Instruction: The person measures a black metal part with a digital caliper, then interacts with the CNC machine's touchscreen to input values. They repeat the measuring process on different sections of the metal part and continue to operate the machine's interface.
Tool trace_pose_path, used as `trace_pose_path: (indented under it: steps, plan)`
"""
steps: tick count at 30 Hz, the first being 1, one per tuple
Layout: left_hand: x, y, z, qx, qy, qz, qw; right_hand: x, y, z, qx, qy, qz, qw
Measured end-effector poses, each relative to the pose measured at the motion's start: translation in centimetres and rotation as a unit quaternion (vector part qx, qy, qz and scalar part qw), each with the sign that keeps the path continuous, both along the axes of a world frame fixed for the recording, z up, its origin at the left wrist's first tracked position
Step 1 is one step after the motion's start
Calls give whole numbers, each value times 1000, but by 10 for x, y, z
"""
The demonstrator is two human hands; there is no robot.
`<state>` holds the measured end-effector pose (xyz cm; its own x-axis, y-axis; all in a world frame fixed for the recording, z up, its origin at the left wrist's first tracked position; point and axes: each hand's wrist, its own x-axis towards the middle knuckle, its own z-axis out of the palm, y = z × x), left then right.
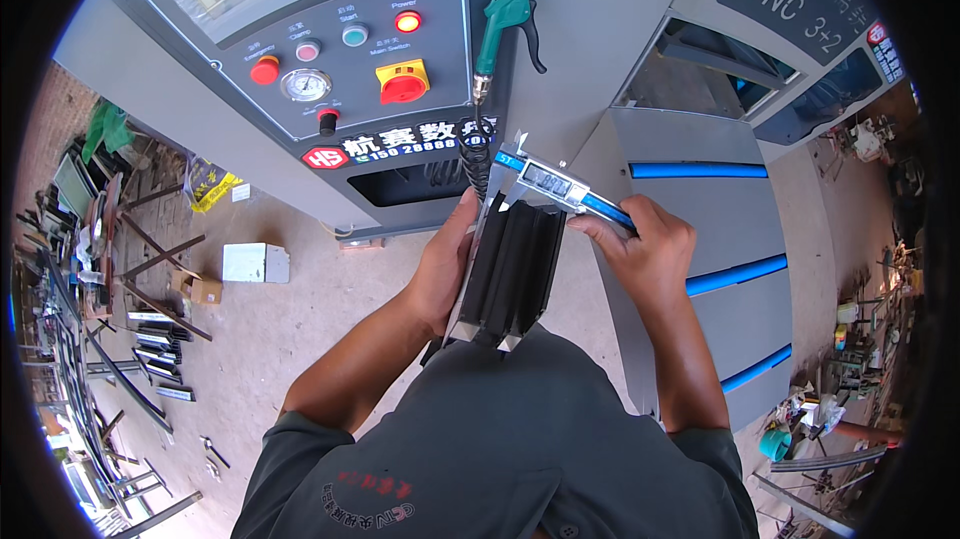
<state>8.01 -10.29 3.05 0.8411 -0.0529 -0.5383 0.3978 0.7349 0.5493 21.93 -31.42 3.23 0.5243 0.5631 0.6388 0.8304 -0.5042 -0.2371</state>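
Note:
My left hand (444, 269) grips the left side of a dark metal profile (510, 269), which has several lengthwise ribs and bright cut ends. The profile is held in front of my chest. In my right hand (651, 243) is a digital caliper (559, 183), held by the blue-faced beam at its right end. The caliper's jaws lie at the upper end of the profile; whether they touch it on both sides I cannot tell. The caliper's display is lit with digits too small to read surely. My left palm is hidden behind the profile.
A machine control panel (352, 81) with buttons and a gauge stands ahead. A green air blow gun (502, 21) hangs beside it on a coiled hose. Grey machine covers (705, 224) with blue strips are at right. A white box (246, 263) and metal profiles (161, 351) lie on the floor at left.

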Motion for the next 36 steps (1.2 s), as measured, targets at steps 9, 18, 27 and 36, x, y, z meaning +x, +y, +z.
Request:
trace_pose_path:
  steps: [9,18,27,36]
  plan:
    - [-3,-1,0,25,28,11,999,-1,3,-4,7,-17,10,1000]
    - [-3,-2,-1,14,13,9,1000,-4,2,-1,2,-16,0,1000]
    - [-1,-4,2,0,18,13,1000,-2,-1,-4,-9,-28,-2,1000]
    - [-3,-4,-1,14,7,20,1000,-3,1,-5,9,-12,11,1000]
